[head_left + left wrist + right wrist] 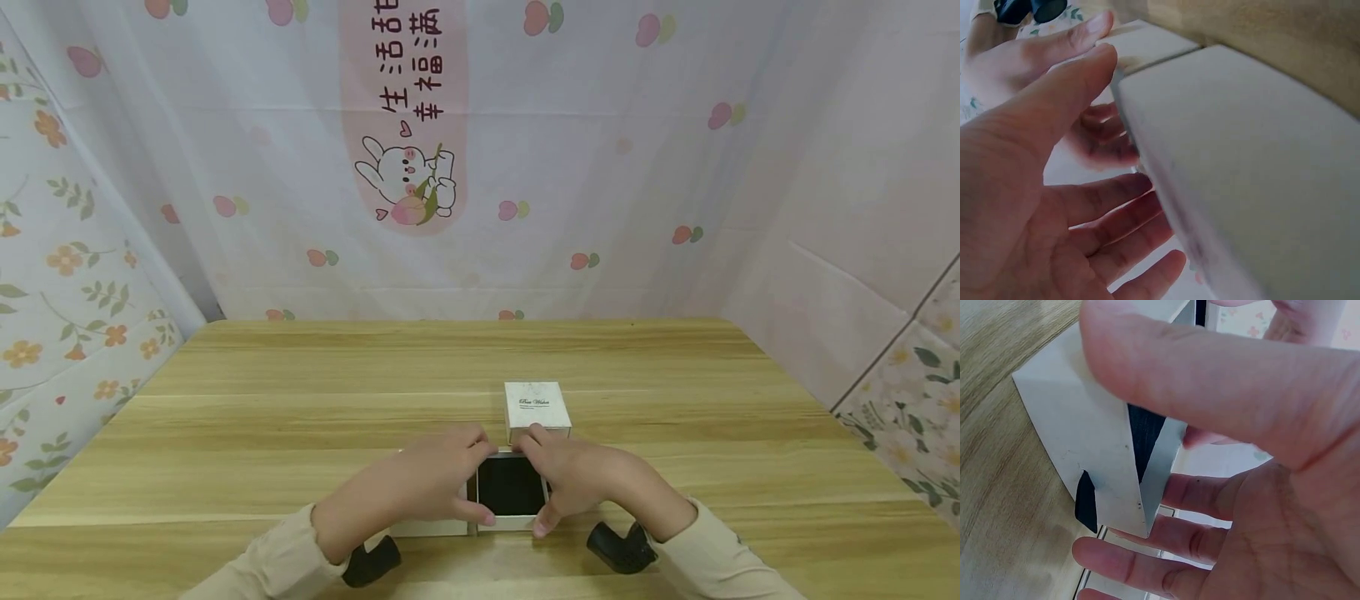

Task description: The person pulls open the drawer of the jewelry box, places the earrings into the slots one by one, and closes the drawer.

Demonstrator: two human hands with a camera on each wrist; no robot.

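A shallow white box tray (507, 523) with a black inside sits in front of me, open side up. Both hands hold it by its front and back walls, thumbs nearest me. My left hand (431, 475) spans its left end, and my right hand (577, 479) its right end. A black ribbon tab (1086, 503) sticks out of the tray's end in the right wrist view. Left of the tray, partly under my left hand, lies a larger white box piece (1247, 144); the two stand end to end with a narrow gap.
Just behind the tray stands a small white box (537, 407) with dark lettering on its top. Everything rests on a wooden table (300, 375). A printed curtain (600, 167) hangs behind it. Black devices (621, 547) are worn at both wrists.
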